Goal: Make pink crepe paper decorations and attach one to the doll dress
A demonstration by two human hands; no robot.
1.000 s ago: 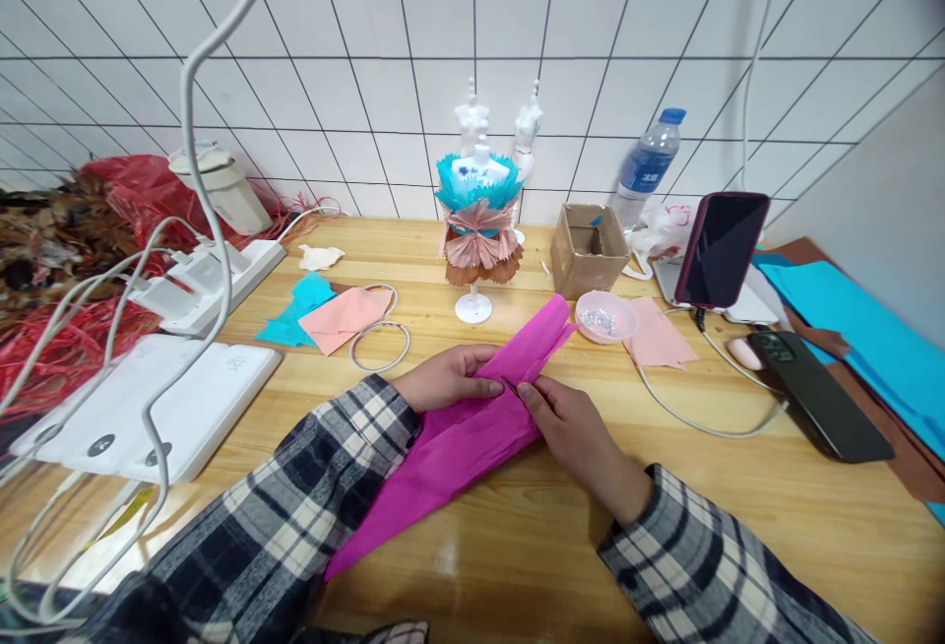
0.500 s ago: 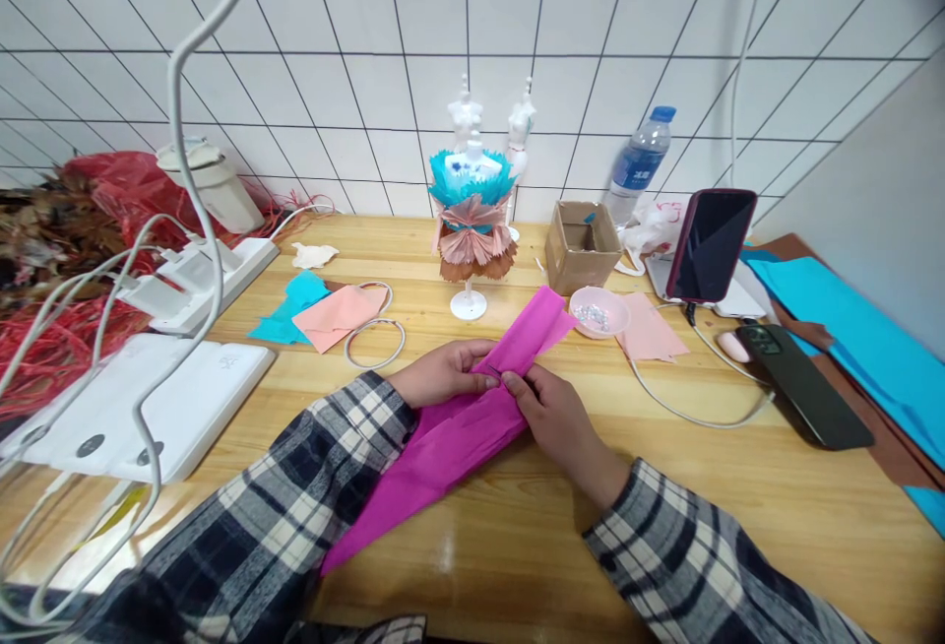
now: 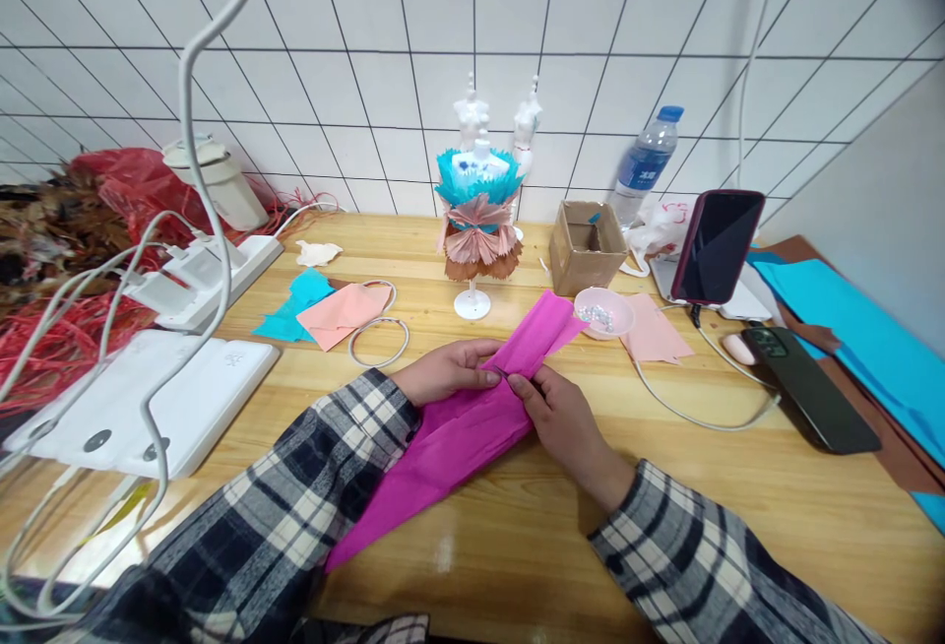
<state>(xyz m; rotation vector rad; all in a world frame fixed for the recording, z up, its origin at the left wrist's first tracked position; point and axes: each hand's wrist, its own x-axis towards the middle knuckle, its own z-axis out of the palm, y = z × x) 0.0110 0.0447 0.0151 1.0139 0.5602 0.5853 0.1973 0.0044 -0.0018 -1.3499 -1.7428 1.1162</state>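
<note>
A long strip of magenta crepe paper (image 3: 450,462) slants across the table in front of me, pinched together near its upper part. My left hand (image 3: 456,371) is closed on it from the left, thumb on top. From the right, my right hand (image 3: 565,418) grips the same fold between thumb and fingers, its thumb tip close to the left one. Beyond the hands stands a small white dress form (image 3: 472,304) wearing a teal, dusty-pink and brown paper dress (image 3: 483,245). A pale pink bowl (image 3: 620,314) with small shiny beads sits just right of the paper's upper end.
To the left lie teal paper (image 3: 299,304), peach paper (image 3: 344,314), a power strip (image 3: 247,270) and a white power bank (image 3: 214,408) with cables. Rightward are a cardboard box (image 3: 587,250), a water bottle (image 3: 646,166), a propped phone (image 3: 720,245) and a dark phone (image 3: 808,388).
The view has shifted slightly, so everything sits a little further right. Both hands keep their pinch on the magenta paper with barely any finger movement.
</note>
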